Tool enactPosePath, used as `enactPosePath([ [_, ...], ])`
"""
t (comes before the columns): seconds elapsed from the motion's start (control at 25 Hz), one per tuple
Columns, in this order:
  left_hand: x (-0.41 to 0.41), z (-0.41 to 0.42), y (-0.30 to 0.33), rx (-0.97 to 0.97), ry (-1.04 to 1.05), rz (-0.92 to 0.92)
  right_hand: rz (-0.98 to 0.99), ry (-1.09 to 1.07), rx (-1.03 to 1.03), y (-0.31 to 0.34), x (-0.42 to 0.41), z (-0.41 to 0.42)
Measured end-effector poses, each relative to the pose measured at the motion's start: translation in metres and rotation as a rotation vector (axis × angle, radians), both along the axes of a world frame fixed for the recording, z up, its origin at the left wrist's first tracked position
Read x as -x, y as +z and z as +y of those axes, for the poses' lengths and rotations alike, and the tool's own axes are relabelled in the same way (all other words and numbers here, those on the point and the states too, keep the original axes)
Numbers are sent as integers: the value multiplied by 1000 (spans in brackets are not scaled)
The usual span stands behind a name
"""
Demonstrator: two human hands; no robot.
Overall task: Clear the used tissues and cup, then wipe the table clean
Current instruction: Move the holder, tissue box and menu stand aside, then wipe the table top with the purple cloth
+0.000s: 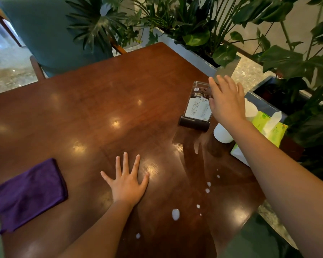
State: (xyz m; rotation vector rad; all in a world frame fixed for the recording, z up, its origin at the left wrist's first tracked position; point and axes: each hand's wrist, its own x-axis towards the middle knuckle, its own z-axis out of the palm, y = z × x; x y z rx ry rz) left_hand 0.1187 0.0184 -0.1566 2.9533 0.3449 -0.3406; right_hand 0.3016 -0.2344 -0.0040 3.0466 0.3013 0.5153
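The person's left hand [126, 180] lies flat on the wooden table [93, 101], fingers spread and straight, holding nothing. The right hand [227, 101] is extended over the far right part of the table, fingers straight and relaxed, grasping nothing; it hovers in front of the menu stand [196, 110], and contact with the stand cannot be confirmed.

Location of task items: the white cup [222, 134] stands just beside the menu stand, partly hidden under the right forearm. A green tissue pack [270, 125] lies at the right table edge, near the cup. No loose used tissues can be identified; a pale shape behind the right hand may be one, but it is too obscured to tell. The purple cloth [29, 192] lies folded at the near left edge, well apart from both hands. White liquid drops [175, 214] run in a line across the near right part of the table.

Assessment: the clearing step appears to be in hand, with wiping not yet begun. The next move likely calls for the right hand to lower onto the cup and close round its wall, keeping it upright to avoid further spillage. The cloth is then needed for the drops
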Motion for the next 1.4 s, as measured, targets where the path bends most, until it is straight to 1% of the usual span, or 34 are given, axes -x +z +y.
enactPosePath([
  [0.12, -1, 1, 4, 19, -14, 24, 5, 14, -12, -1, 26, 16],
  [0.32, -4, 3, 12, 60, -33, 133, 153, 164, -83, -28, 85, 66],
  [0.44, -9, 9, 21, 168, -49, 239, 277, 232, -136, -45, 109, 98],
  [0.48, -9, 13, 27, 231, -43, 221, 296, 252, -176, -49, 115, 109],
  [0.52, -7, 20, 34, 316, -21, 141, 304, 277, -225, -51, 120, 122],
  [0.56, 0, 31, 44, 406, 11, 11, 313, 305, -277, -53, 124, 136],
  [0.6, 12, 50, 54, 468, 38, -165, 333, 341, -316, -54, 129, 155],
  [0.64, 23, 69, 62, 455, 35, -333, 356, 372, -338, -55, 134, 171],
  [0.68, 35, 91, 67, 387, 29, -467, 375, 415, -345, -57, 138, 188],
  [0.72, 51, 119, 71, 304, 45, -565, 395, 477, -340, -59, 144, 212],
  [0.76, 64, 147, 74, 236, 73, -604, 418, 539, -326, -60, 151, 235],
  [0.84, 87, 197, 73, 132, 139, -570, 433, 672, -301, -64, 167, 283],
  [0.96, 106, 242, 58, 36, 151, -388, 422, 807, -246, -77, 182, 339],
  [1.04, 115, 254, 45, 29, 177, -211, 445, 844, -159, -89, 187, 364],
  [1.12, 120, 262, 36, 68, 211, -103, 466, 865, -64, -102, 189, 380],
  [1.2, 122, 263, 33, 102, 216, -104, 524, 866, 13, -112, 192, 389],
  [1.24, 122, 262, 32, 116, 219, -128, 555, 858, 14, -115, 193, 390],
  [1.32, 122, 259, 29, 136, 226, -202, 582, 832, -78, -125, 197, 390],
  [1.4, 122, 255, 23, 165, 214, -295, 499, 824, -227, -131, 203, 386],
])
